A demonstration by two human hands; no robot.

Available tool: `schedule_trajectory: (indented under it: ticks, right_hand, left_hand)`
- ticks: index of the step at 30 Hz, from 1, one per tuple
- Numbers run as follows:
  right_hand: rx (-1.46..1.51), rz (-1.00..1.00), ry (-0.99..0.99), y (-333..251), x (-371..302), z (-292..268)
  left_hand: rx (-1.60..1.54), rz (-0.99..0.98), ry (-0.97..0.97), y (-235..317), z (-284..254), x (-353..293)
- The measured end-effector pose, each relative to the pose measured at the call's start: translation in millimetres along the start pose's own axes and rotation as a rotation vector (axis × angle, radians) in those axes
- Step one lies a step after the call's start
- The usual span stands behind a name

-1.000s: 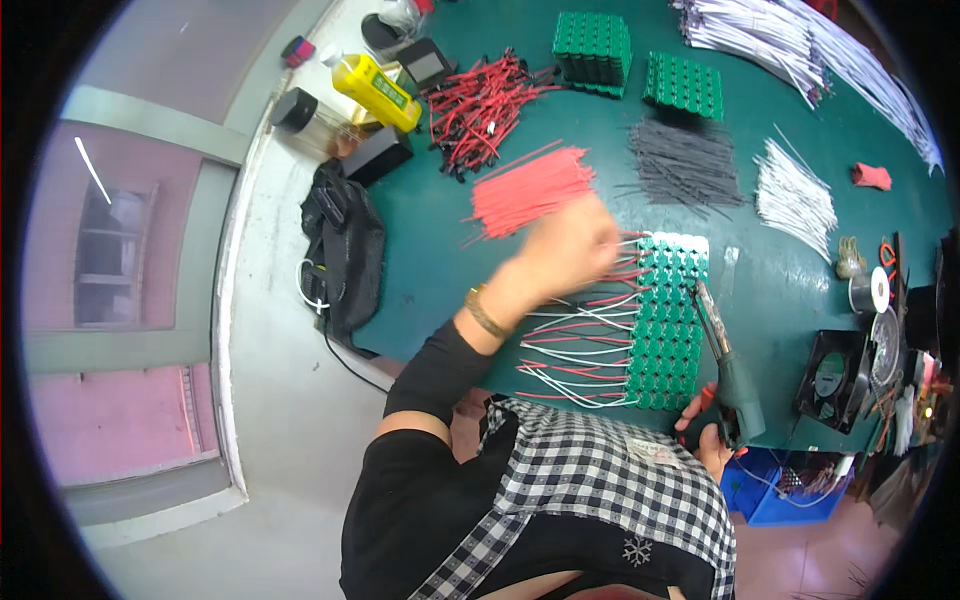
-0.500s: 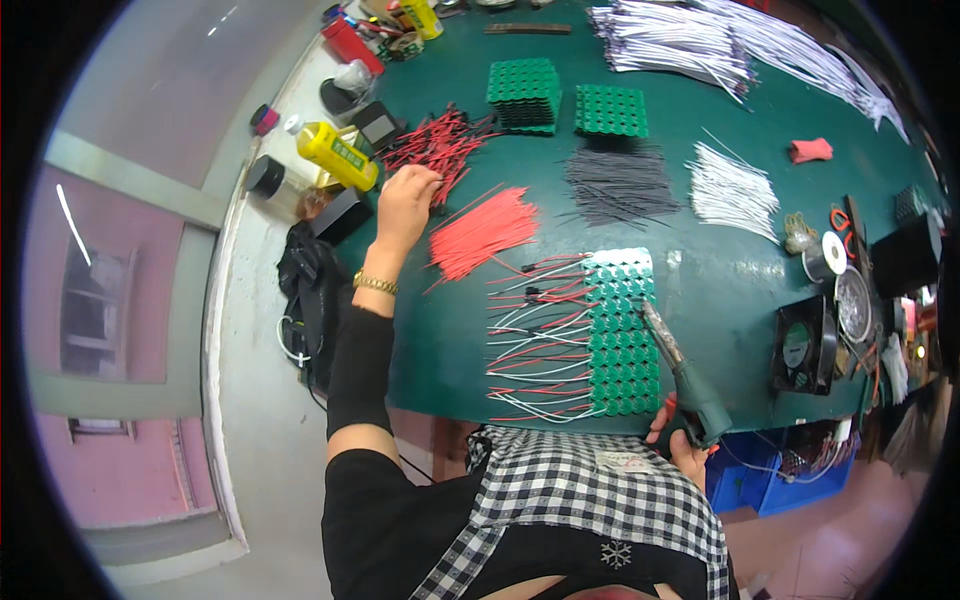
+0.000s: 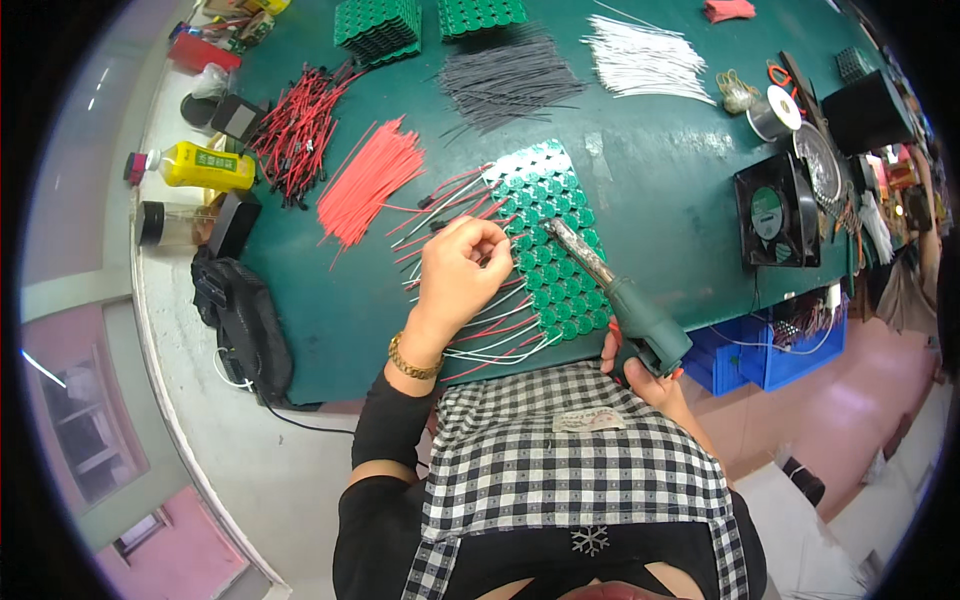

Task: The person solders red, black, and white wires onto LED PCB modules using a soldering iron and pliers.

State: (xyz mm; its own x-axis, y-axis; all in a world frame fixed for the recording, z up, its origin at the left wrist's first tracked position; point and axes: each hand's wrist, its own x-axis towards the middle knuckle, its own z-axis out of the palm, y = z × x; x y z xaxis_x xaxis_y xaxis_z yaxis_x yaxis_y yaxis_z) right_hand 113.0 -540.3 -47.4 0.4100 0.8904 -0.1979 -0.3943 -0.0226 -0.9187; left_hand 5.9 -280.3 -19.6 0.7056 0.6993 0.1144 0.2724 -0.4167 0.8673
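Note:
A green sheet of round circuit boards lies on the table before me, with red and white wires running off its left side. My left hand is over these wires at the board's left edge. Its thumb and forefinger are pinched together, apparently on a thin red wire whose end shows by the fingertips. My right hand is wrapped round the handle of a green soldering gun. The gun's tip is over the upper middle of the sheet, touching or just above it.
Left of the board lie red wires and red wires with black ends. Grey wires, white wires and stacked green boards are farther back. A solder spool and black fan stand right.
My left hand has come from the pile of black-ended red wires to the board's left edge. The soldering gun stays over the board. The whole view has shifted.

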Motion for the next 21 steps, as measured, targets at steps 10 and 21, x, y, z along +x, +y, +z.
schedule_trajectory:
  ticks: [10,21]
  right_hand:
    - [-0.224,0.05,-0.065,6,-4,-6]
    - [-0.502,-0.224,-0.021,-3,10,2]
  left_hand:
    - [0.17,0.001,-0.002,-14,11,-1]
    - [0.174,-0.021,0.008,-15,9,-2]
